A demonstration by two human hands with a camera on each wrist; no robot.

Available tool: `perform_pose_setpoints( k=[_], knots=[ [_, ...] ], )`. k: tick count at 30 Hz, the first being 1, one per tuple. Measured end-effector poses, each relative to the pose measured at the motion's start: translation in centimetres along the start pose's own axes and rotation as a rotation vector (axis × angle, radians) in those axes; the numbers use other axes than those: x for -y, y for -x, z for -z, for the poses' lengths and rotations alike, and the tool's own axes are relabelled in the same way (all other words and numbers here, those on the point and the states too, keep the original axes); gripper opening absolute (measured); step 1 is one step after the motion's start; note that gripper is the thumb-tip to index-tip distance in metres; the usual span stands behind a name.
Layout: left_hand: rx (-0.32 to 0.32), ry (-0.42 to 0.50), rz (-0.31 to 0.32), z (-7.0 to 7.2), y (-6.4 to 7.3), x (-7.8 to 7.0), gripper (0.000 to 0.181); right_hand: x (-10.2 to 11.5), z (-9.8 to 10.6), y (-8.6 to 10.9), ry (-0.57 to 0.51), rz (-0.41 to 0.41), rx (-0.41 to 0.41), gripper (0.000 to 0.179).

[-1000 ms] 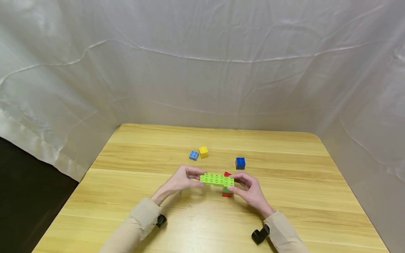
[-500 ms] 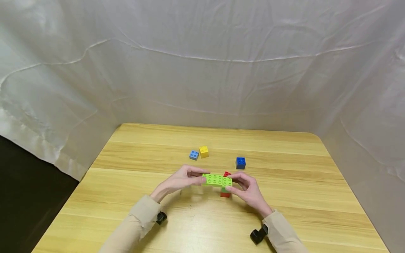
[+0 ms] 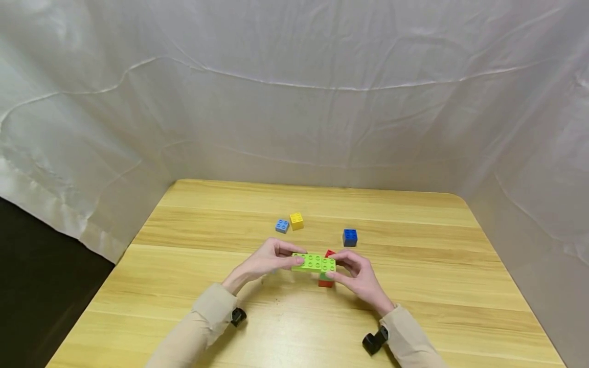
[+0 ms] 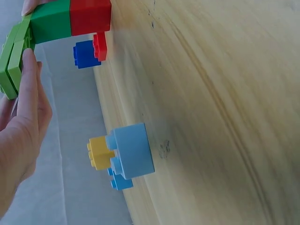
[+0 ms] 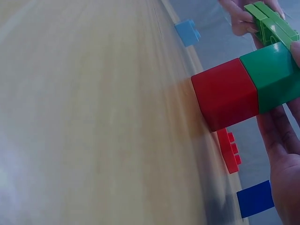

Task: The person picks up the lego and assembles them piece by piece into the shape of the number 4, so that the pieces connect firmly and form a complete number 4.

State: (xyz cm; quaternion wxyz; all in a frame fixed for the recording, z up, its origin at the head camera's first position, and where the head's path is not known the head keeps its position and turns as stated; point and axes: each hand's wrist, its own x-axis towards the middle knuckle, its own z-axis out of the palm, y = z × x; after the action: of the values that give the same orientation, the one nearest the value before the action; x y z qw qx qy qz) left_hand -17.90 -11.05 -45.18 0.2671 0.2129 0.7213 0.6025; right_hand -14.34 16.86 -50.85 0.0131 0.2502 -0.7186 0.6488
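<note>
Long light-green bricks (image 3: 313, 262), layered two deep in the left wrist view, lie across the top of a green block (image 4: 51, 21). They reach out leftward past it. Under the green block is a red block (image 5: 225, 96) at the tabletop. My left hand (image 3: 270, 261) pinches the overhanging left end, thumb over the studs and fingers behind. At the opposite end, my right hand (image 3: 361, 278) grips the stack near the green block, thumb in front and fingers at the back. A flat red brick (image 5: 228, 151) lies just behind the stack.
A light-blue block (image 4: 133, 151) stands on the table near my left hand, mostly hidden in the head view. Farther back are a small blue brick (image 3: 282, 226), a yellow brick (image 3: 296, 221) and a dark-blue block (image 3: 349, 237). Pale curtains (image 3: 322, 128) surround the wooden table (image 3: 414, 245).
The light-green bricks and the stack have shifted slightly left with my right hand. My left thumb has come over the top of the bricks' left end.
</note>
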Motion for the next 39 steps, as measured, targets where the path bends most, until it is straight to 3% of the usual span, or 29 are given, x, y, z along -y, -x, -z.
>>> perform_pose_setpoints(
  k=[16, 26, 33, 39],
  knots=[
    [-0.112, 0.124, 0.018, -0.7, 0.1, 0.2, 0.034, 0.0, -0.1, -0.2, -0.007, 0.016, 0.021, 0.032],
    [-0.110, 0.137, 0.018, -0.8, 0.0, 0.3, 0.034, -0.1, -0.2, -0.2, -0.032, 0.010, 0.018, 0.033],
    [-0.088, 0.030, -0.006, -0.8, 0.1, 0.4, 0.035, -0.3, -0.2, -0.3, -0.043, 0.019, 0.020, 0.033],
    [-0.101, -0.127, -0.094, -1.3, 0.1, 0.2, 0.043, -0.2, -0.2, -0.4, -0.019, 0.007, 0.018, 0.034]
  ],
)
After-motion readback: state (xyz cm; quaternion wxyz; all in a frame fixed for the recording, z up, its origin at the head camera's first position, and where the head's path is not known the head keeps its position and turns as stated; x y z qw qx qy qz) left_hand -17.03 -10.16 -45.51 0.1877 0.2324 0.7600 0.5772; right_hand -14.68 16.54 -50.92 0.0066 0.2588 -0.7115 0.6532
